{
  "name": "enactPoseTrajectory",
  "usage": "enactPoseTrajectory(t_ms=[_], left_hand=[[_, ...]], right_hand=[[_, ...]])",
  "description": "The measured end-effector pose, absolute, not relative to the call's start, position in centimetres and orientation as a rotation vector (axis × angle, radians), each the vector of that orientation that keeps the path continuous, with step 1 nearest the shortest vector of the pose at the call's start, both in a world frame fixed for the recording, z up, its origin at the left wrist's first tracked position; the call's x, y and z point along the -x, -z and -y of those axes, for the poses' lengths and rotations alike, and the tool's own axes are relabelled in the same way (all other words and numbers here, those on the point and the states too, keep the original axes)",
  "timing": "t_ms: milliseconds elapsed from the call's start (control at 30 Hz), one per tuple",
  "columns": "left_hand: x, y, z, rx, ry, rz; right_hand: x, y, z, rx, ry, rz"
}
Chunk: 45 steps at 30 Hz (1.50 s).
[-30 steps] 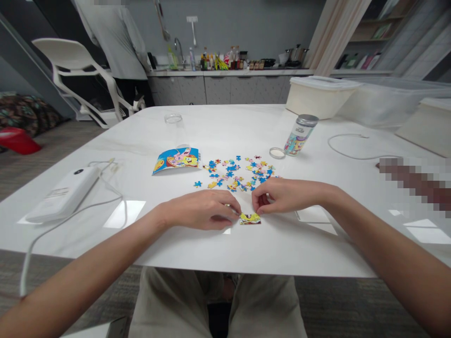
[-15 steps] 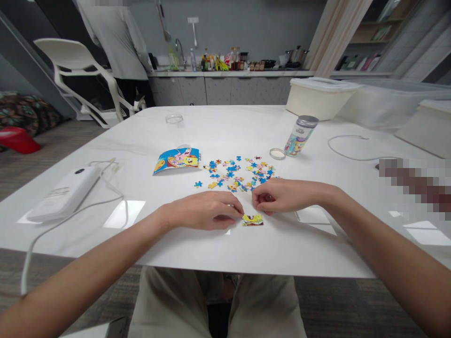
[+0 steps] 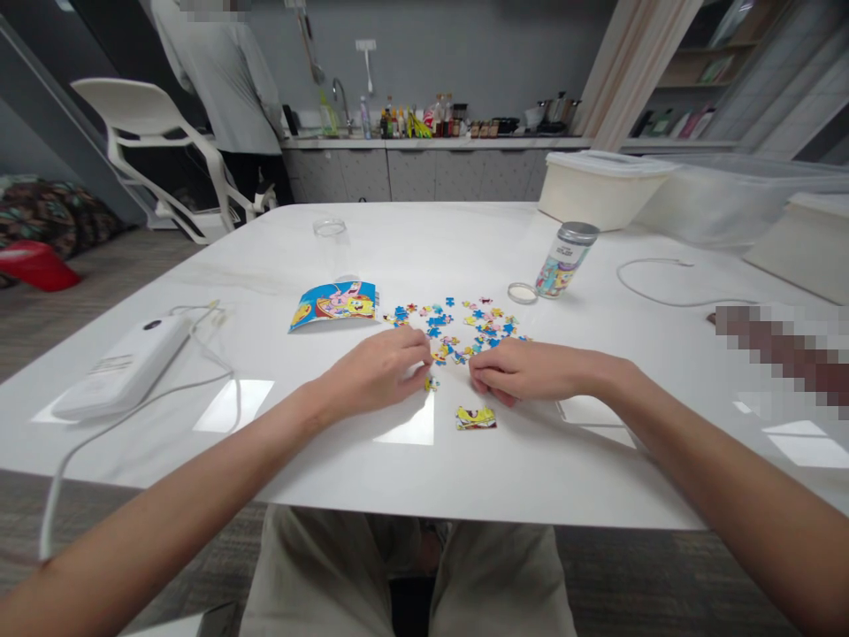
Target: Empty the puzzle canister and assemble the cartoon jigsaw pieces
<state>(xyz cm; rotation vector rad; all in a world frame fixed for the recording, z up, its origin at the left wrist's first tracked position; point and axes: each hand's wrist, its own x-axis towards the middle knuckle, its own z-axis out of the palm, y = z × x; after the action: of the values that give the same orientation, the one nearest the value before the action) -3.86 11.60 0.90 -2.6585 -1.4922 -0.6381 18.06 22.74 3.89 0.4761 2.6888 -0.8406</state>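
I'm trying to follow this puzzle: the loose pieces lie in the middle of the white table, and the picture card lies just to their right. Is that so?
Not quite. The picture card lies to the left of the loose pieces, not their right, as the head view shows. The pieces do lie in the middle of the white table.

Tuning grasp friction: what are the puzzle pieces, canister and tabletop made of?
Puzzle pieces: likely printed cardboard, thin and flat. Canister: printed wrap, silvery top; plastic or metal, unclear. Tabletop: hard glossy white, mirrors lights; laminate or stone, unclear.
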Motion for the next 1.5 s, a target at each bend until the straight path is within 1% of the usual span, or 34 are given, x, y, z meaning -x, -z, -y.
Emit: enactPoseTrajectory(t_ms=[133, 233, 467, 700, 1000, 1300, 1400, 1500], left_hand=[[4.4, -0.9, -11.9, 2.446, 0.633, 1.767], [4.6, -0.8, -11.9, 2.455, 0.536, 1.844], [4.2, -0.6, -11.6, 2.622, 0.517, 1.734], [3.9, -0.7, -11.5, 2.695, 0.513, 1.733], [3.6, -0.4, -11.5, 2.806, 0.613, 1.845], [3.8, -0.8, -11.5, 2.812, 0.565, 1.854], [3.3, -0.3, -11.6, 2.809, 0.603, 1.830], [2.3, -0.1, -11.9, 2.810, 0.623, 1.731]], right_hand=[[-17.8, -3.5, -22.7, -0.470, 0.603, -2.850], [-17.8, -3.0, -22.9, -0.456, 0.546, -2.880], [-17.8, -2.9, -22.9, -0.493, 0.536, -2.857], [-17.8, -2.9, -22.8, -0.476, 0.510, -2.867], [-17.7, -2.8, -22.8, -0.457, 0.493, -2.889], [-17.8, -2.8, -22.7, -0.464, 0.473, -2.907], [-17.6, -3.0, -22.7, -0.555, 0.389, -2.979], [-17.6, -3.5, -23.0, -0.805, 0.336, -3.019]])
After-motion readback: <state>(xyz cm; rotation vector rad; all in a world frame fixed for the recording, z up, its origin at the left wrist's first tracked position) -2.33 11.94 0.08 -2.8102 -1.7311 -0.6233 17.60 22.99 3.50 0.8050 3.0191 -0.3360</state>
